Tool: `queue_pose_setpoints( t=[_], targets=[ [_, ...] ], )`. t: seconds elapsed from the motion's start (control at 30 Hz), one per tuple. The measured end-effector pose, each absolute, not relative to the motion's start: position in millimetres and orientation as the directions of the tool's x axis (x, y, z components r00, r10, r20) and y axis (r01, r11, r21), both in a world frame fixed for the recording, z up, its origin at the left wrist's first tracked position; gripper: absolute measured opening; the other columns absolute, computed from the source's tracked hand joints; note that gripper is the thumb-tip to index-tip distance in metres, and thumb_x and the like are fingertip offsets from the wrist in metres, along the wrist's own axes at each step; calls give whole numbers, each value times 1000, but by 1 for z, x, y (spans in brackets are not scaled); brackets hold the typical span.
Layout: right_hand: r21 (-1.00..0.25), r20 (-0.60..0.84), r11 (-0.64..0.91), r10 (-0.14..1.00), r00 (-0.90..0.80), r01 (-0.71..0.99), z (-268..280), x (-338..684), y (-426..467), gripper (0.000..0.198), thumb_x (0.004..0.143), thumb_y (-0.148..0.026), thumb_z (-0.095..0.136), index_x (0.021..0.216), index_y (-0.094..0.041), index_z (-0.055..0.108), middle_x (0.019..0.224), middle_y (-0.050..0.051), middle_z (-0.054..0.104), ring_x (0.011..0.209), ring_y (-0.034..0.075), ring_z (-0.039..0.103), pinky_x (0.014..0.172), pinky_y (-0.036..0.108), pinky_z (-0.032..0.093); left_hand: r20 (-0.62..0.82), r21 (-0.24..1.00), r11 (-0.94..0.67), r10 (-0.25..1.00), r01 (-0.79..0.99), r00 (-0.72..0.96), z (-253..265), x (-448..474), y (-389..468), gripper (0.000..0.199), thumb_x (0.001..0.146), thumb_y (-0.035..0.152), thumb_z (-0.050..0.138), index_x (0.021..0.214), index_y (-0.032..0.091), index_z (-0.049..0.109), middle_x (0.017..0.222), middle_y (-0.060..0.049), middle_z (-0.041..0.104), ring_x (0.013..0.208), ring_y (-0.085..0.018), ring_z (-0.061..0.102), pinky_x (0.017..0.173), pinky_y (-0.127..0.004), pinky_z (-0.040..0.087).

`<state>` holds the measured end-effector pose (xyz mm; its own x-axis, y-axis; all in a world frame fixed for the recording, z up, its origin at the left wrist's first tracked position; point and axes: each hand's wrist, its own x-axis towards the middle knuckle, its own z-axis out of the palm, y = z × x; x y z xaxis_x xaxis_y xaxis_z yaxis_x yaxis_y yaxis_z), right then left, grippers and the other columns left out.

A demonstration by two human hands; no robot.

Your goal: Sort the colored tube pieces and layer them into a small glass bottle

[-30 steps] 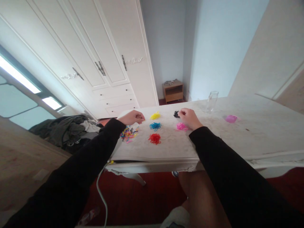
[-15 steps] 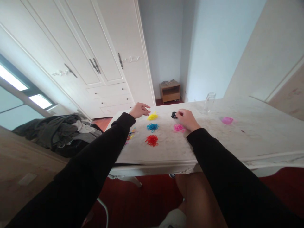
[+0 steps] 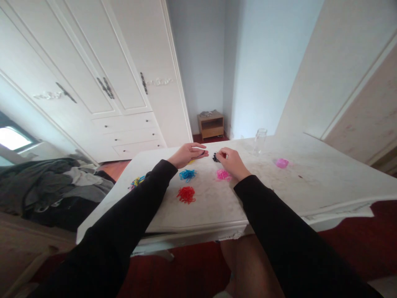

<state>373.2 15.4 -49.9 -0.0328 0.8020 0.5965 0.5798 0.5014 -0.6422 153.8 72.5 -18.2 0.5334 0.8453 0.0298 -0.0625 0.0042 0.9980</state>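
Note:
My left hand (image 3: pixel 188 154) hovers over the yellow rubber bands (image 3: pixel 191 162), mostly covering them. A small dark loop, which looks like a black rubber band (image 3: pixel 203 153), sits between its thumb and fingers. The fingers of my right hand (image 3: pixel 231 160) are pinched together at the edge of the black rubber bands (image 3: pixel 215 157); what lies between the fingertips is hidden. Below that hand is a pile of pink rubber bands (image 3: pixel 223 175). Blue rubber bands (image 3: pixel 187 175) and red rubber bands (image 3: pixel 186 195) form two piles nearer me.
A clear glass jar (image 3: pixel 260 141) stands at the back of the white table (image 3: pixel 211 215). To its right lies a pink-purple clump (image 3: pixel 282 163). Mixed-colour bands (image 3: pixel 137 181) lie by my left sleeve. Clothes (image 3: pixel 58 190) are heaped beyond the table's left edge.
The view has shifted, so the mixed bands at the left show more fully. My left hand now covers most of the yellow pile and shows a dark loop. My right hand stays at the black pile.

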Motion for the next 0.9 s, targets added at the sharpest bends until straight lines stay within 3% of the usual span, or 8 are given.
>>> queue_pose_setpoints(
  t=[0.17, 0.33, 0.6, 0.9],
  targets=[
    [-600, 647, 598, 754, -117, 531, -46, 368, 14, 11, 85, -23, 65, 75, -19, 67, 75, 1, 64, 72, 15, 56, 71, 29, 41, 103, 995, -74, 785, -73, 611, -31, 153, 64, 50, 69, 27, 94, 108, 11, 66, 102, -14, 79, 99, -25, 78, 103, -45, 58],
    [-620, 618, 635, 757, -211, 460, -43, 364, 9, 12, 84, -27, 73, 92, -20, 79, 83, 3, 68, 74, 16, 57, 72, 30, 45, 142, 987, -155, 717, -42, 682, -29, 152, 55, 54, 70, 31, 93, 113, 13, 64, 108, -13, 78, 96, -24, 78, 98, -44, 60],
    [-659, 606, 656, 753, -258, 368, -42, 363, 4, 10, 81, -31, 77, 85, -23, 82, 87, 3, 66, 75, 16, 58, 70, 32, 46, 168, 970, -243, 723, 18, 671, -28, 155, 51, 54, 71, 32, 91, 113, 15, 62, 95, -5, 75, 86, -18, 75, 90, -37, 63],
    [-648, 591, 588, 789, -168, 483, -39, 366, 5, 10, 85, -23, 71, 79, -21, 78, 81, 3, 70, 73, 17, 59, 71, 32, 45, 133, 963, -260, 676, 66, 725, -17, 140, 57, 54, 69, 35, 92, 110, 15, 62, 98, -9, 77, 93, -25, 78, 83, -36, 63]
  ],
)
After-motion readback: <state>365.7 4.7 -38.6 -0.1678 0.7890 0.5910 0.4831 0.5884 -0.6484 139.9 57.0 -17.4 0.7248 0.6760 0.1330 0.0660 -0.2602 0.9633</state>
